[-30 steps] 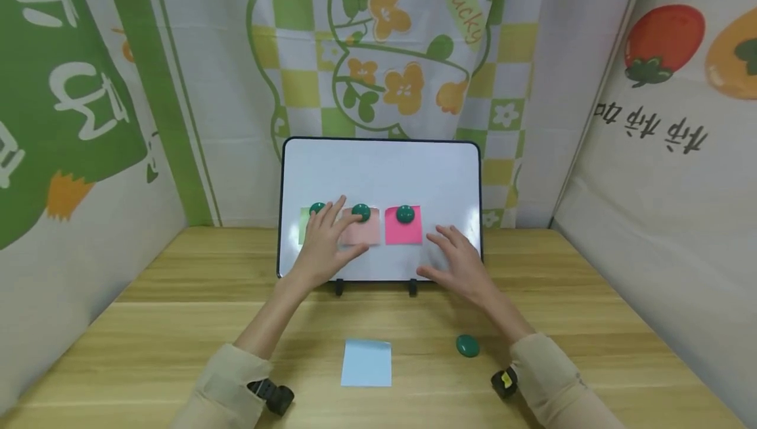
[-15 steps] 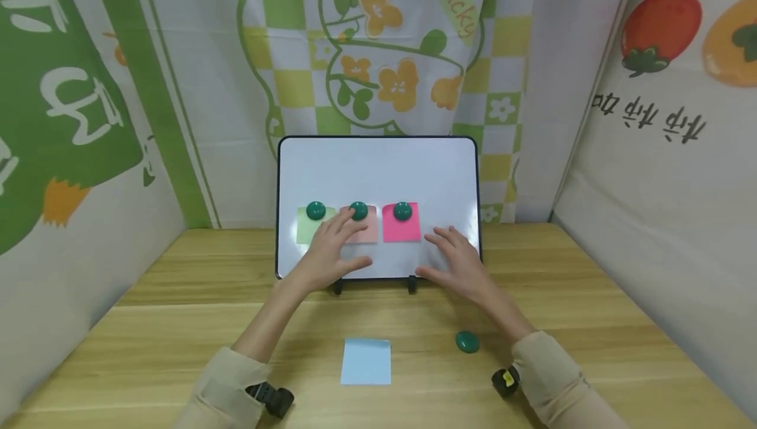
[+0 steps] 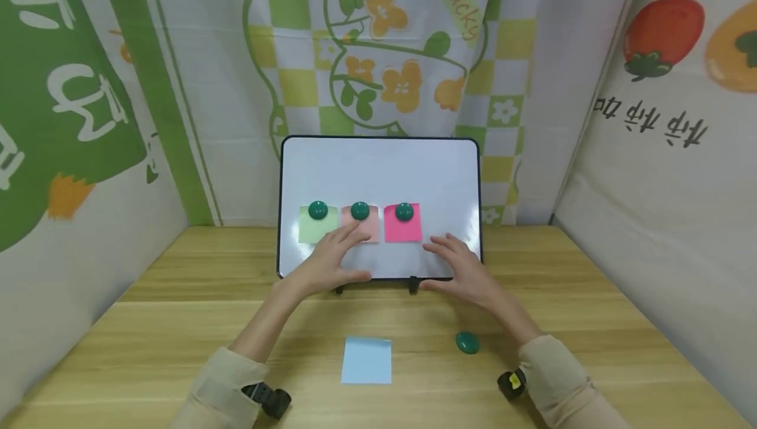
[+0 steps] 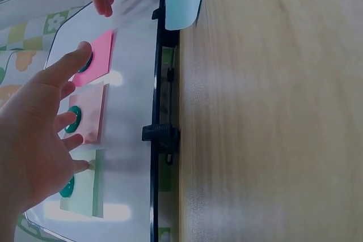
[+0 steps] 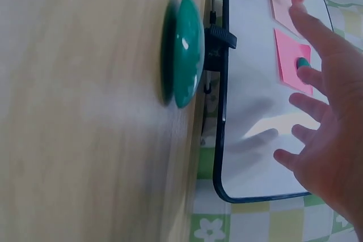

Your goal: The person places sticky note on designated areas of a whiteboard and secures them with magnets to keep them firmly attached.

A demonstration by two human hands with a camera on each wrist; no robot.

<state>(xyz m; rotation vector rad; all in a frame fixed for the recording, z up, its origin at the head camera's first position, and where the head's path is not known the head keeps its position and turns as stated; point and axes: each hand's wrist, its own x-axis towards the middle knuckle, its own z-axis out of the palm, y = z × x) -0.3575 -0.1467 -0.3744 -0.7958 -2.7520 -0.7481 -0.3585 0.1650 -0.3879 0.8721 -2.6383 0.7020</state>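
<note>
A small whiteboard (image 3: 378, 166) stands upright at the back of the table. Three sticky notes run across its lower part: light green (image 3: 313, 230), pale pink (image 3: 369, 226) and hot pink (image 3: 403, 232), each under a round green magnet (image 3: 405, 211). My left hand (image 3: 328, 263), fingers spread and holding nothing, is in front of the board, overlapping the green and pale pink notes in the head view. To the right of the hot pink note my right hand (image 3: 464, 272) hovers with spread fingers, also holding nothing. A blue sticky note (image 3: 367, 361) and another green magnet (image 3: 467, 343) lie on the table.
Black clips (image 4: 161, 134) support the board's lower edge above the wooden table (image 3: 296, 350). Printed curtains (image 3: 225, 87) hang behind the board and on both sides. Each wrist wears a black strap with a camera (image 3: 275, 403).
My left hand has drawn down from the magnets, uncovering the light green note and its magnet. My right hand has lowered slightly. Notes and magnets stay in place, while the head view shifts a little.
</note>
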